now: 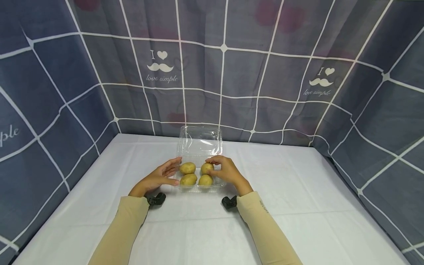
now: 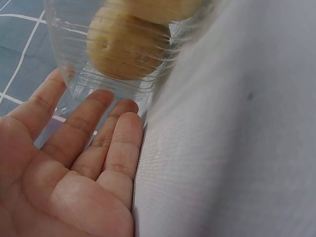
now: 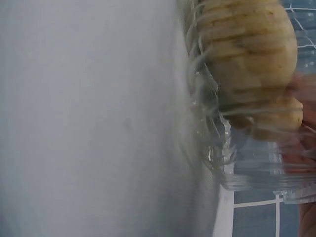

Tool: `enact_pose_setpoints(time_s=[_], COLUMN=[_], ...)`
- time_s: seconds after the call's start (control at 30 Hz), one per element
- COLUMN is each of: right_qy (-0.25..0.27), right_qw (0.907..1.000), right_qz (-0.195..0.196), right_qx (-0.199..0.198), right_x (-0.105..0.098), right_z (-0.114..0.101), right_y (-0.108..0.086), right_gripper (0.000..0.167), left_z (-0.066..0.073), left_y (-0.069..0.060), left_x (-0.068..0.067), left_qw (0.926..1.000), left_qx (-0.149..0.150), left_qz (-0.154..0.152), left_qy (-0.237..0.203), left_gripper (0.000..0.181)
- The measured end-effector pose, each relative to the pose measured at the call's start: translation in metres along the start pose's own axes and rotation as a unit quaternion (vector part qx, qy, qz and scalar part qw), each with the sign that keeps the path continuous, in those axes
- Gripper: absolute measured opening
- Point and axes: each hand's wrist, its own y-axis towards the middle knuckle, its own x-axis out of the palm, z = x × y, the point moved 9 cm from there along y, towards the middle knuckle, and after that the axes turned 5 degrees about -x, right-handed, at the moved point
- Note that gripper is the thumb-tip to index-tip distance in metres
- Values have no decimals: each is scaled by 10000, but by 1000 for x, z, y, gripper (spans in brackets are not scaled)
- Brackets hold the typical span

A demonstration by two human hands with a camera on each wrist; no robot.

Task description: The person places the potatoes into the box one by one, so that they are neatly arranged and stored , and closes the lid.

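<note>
A clear plastic clamshell container (image 1: 218, 182) sits on the table with its lid (image 1: 200, 141) raised at the back. Several yellow potatoes lie inside in two rows. My left hand (image 1: 159, 177) rests along the container's left side; in the left wrist view its fingers (image 2: 126, 148) are loosely extended, with fingertips at the ribbed wall below a potato (image 2: 126, 47). Reaching in from the right, my right hand (image 1: 228, 171) pinches the back-right potato (image 1: 207, 168) between thumb and fingers. The right wrist view shows potatoes (image 3: 247, 49) through the wall, hiding most of that hand.
A white cloth (image 1: 198, 235) covers the table. Dark grey-blue curtains (image 1: 245, 77) with white grid lines stand along the back and both sides. Black wrist devices (image 1: 156, 199) are worn below both hands, at the ends of the beige sleeves.
</note>
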Motion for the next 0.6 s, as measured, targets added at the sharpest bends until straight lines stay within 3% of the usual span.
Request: enact_pose_setpoints(time_s=[0.33, 0.6], right_qy=[300, 1110], right_qw=[9994, 9926], right_qz=[184, 483], right_qx=[-9, -12], right_x=[-6, -18], right_z=[2, 3], right_y=[-1, -7], right_gripper=[30, 27], left_z=[0, 0], left_y=[1, 1], left_x=[1, 0], left_qw=[10000, 10000], left_qx=[-42, -31], left_qz=[20, -19], left_qy=[56, -62], left_gripper=[102, 103])
